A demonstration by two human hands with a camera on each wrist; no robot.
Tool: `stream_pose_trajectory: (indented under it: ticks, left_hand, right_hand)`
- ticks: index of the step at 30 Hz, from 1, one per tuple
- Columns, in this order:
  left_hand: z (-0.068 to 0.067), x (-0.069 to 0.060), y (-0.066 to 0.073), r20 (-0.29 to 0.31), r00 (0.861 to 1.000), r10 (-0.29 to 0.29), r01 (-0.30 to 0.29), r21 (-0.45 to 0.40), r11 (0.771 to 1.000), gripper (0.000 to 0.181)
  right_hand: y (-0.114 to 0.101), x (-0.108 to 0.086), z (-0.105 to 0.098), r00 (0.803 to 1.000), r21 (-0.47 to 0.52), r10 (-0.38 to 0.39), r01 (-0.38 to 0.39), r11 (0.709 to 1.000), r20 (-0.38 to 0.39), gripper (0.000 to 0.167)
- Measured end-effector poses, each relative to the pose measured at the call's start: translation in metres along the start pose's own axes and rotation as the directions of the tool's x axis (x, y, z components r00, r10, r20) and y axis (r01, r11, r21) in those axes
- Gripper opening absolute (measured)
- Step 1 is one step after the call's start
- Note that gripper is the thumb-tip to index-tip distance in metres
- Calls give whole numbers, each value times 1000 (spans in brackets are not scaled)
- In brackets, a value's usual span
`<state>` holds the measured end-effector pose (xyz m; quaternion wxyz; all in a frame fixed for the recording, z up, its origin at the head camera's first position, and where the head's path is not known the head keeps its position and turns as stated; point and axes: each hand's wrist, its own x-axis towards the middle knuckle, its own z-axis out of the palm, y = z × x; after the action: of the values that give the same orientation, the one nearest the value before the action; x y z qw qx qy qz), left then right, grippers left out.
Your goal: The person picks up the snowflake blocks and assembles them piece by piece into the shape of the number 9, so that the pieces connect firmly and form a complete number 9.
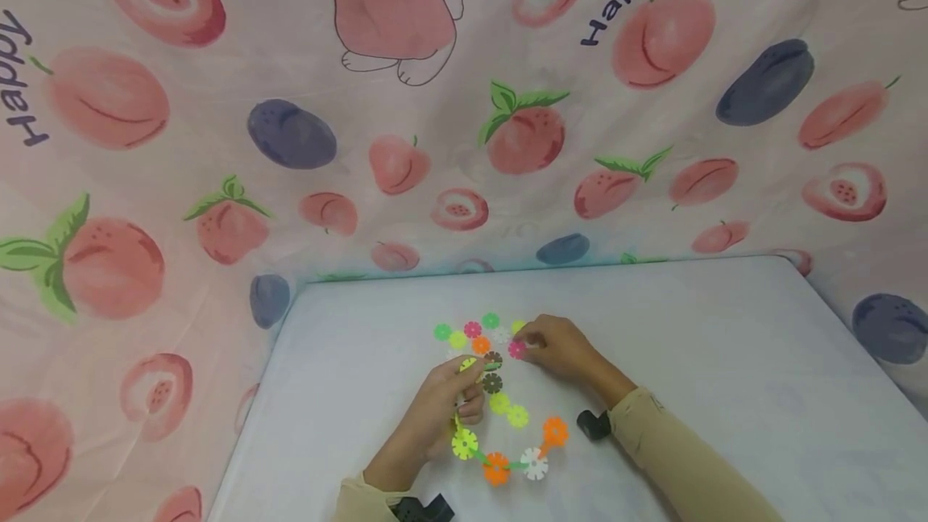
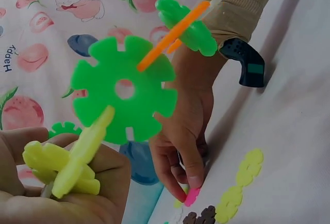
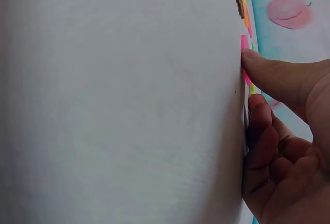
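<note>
The left hand (image 1: 448,401) holds one end of a chain of interlocked notched discs; a yellow disc (image 1: 465,444), an orange disc (image 1: 496,469) and a white disc (image 1: 534,464) hang in a curve from it. In the left wrist view, yellow pieces (image 2: 77,157) lie within the left hand's curled fingers, joined to a large green disc (image 2: 124,90). The right hand (image 1: 561,349) pinches a pink disc (image 1: 516,350) at the table surface. From the right wrist, the thumb shows against the pink disc (image 3: 244,44), seen edge-on.
Loose discs lie on the white table (image 1: 689,345) between and beyond the hands: green (image 1: 442,332), pink (image 1: 473,329), orange (image 1: 481,345), dark brown (image 1: 492,383) and yellow (image 1: 517,416). A fruit-patterned cloth (image 1: 435,208) hangs behind the table.
</note>
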<state>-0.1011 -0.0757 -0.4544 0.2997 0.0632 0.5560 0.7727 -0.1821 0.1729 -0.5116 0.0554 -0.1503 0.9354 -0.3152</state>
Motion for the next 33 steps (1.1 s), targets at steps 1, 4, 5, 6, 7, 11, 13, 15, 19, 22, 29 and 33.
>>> stream_pose_trajectory:
  ticks: [1, 4, 5, 6, 7, 11, 13, 15, 19, 22, 29, 33]
  left_hand:
    - [0, 0, 0, -1, 1000, 1, -1, 1, 1000, 38]
    - [0, 1, 0, 0, 1000, 1, -1, -4, 1000, 29]
    - [0, 1, -1, 0, 1000, 1, -1, -6, 1000, 28]
    - [-1, 2, -1, 2, 1000, -1, 1, -8, 1000, 26]
    - [-1, 2, -2, 2, 1000, -3, 3, -13, 1000, 25]
    - [-3, 4, -5, -6, 1000, -29, 29, -35, 999, 22]
    - [-4, 4, -6, -10, 999, -42, 42, -45, 998, 22]
    - [-5, 4, -7, -10, 999, -52, 52, -52, 997, 22]
    - [-5, 4, -6, 0, 999, -51, 51, -60, 997, 24]
    - [-4, 3, -6, 2, 999, -48, 48, -74, 996, 25]
    - [-4, 3, -5, -25, 998, -56, 54, -103, 993, 27]
    - [-3, 3, -5, -32, 998, -58, 55, -98, 994, 28]
  right_hand:
    - [0, 0, 0, 1000, -1, 0, 0, 1000, -1, 20]
    - [0, 0, 0, 1000, -5, -8, 8, 1000, -3, 20]
    - [0, 0, -1, 1000, -3, -14, 14, 1000, -3, 20]
    - [0, 0, -1, 1000, 2, -24, 24, 1000, -4, 20]
    - [-1, 0, -1, 1000, 10, -28, 28, 1000, -4, 20]
    - [-1, 0, -3, 999, 63, -38, 38, 997, 11, 17]
    - [-1, -1, -3, 999, 90, -38, 36, 995, 23, 17]
    - [-2, -2, -4, 999, 114, -35, 31, 993, 35, 15]
    - [-6, -6, -9, 996, 202, -12, -6, 979, 87, 9]
    - [-12, -10, -14, 990, 318, 2, -47, 947, 142, 9]
    - [-34, -18, -26, 973, 541, -16, -114, 833, 230, 12]
    - [-44, -20, -32, 970, 578, -11, -137, 805, 244, 16]
